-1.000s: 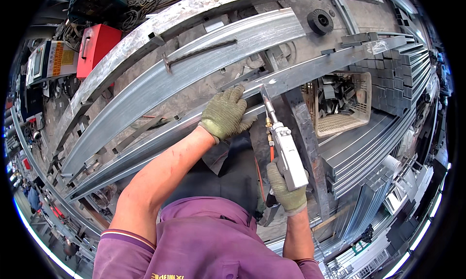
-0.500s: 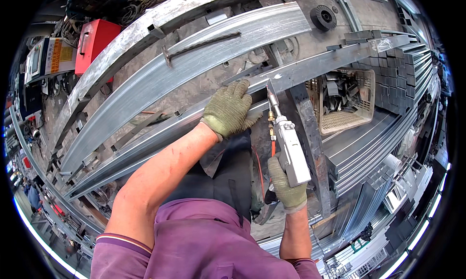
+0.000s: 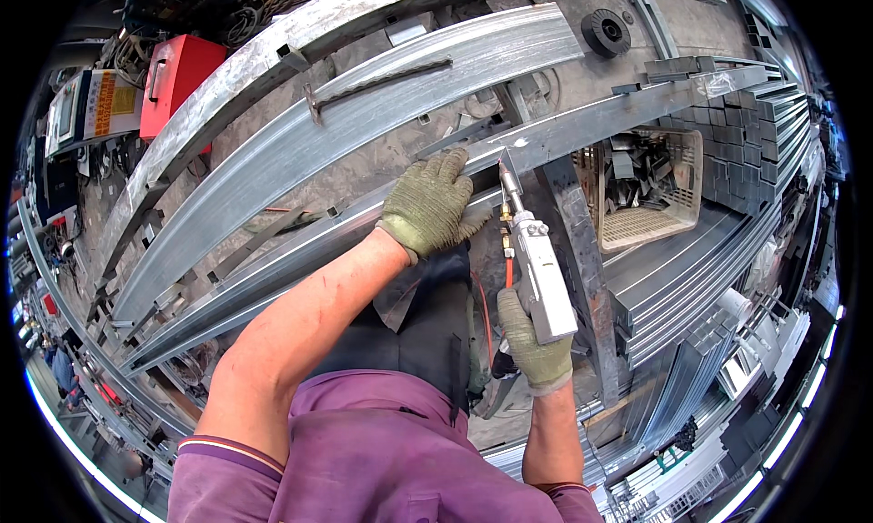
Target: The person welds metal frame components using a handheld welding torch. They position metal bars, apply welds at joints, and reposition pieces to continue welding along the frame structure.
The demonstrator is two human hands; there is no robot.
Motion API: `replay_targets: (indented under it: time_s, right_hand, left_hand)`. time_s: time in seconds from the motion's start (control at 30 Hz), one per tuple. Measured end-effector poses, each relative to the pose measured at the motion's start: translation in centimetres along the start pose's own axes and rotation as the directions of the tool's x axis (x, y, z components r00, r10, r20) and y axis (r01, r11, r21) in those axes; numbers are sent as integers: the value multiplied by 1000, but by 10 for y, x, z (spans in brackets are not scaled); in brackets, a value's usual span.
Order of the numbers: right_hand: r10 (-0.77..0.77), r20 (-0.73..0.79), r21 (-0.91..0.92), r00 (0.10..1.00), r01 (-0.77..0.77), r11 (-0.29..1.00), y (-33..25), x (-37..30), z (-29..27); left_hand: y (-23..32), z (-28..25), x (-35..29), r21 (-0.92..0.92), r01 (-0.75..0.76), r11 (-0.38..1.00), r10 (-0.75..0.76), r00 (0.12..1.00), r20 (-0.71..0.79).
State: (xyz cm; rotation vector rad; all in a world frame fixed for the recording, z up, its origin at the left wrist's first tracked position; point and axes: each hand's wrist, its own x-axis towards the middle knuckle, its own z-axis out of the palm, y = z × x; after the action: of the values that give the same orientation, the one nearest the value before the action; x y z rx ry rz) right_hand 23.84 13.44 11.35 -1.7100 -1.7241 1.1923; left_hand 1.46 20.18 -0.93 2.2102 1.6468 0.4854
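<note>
My right hand, in an olive-green glove, is wrapped round the handle of a white and silver handheld welding gun. The gun's slim nozzle tip points away from me and meets the near side of a grey steel beam, where a bright spot marks the surface. An orange hose runs from brass fittings beside the nozzle. My left hand, gloved alike, lies across the steel just left of the tip. Its fingers stretch forward and its thumb sticks out to the right; the palm's underside is hidden.
Beyond the work, a wide galvanized channel carries a twisted metal rod. A beige plastic crate of metal offcuts stands at right, beside stacked square tubes. A dark reel and a red box lie farther off.
The rear of the welding gun and my right hand have shifted slightly left and away from me. The nozzle tip stays at nearly the same place. My left hand has hardly moved.
</note>
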Motion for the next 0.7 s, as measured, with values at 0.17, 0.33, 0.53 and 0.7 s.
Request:
replay_targets:
  time_s: [0.17, 0.33, 0.53, 0.7]
  right_hand:
    - [16, -16, 17, 1000, -16, 1000, -1, 0, 2]
    - [-47, 18, -48, 999, 47, 998, 5, -2, 2]
    - [-4, -14, -15, 1000, 4, 1000, -1, -2, 4]
    - [-31, -36, -2, 999, 31, 1000, -4, -1, 5]
  left_hand:
    - [2, -3, 0, -14, 27, 1000, -26, 997, 71]
    - [-1, 3, 0, -8, 20, 1000, -20, 999, 26]
    - [-2, 4, -1, -24, 8, 1000, -8, 1000, -6]
    - [-1, 0, 1, -25, 36, 999, -34, 995, 92]
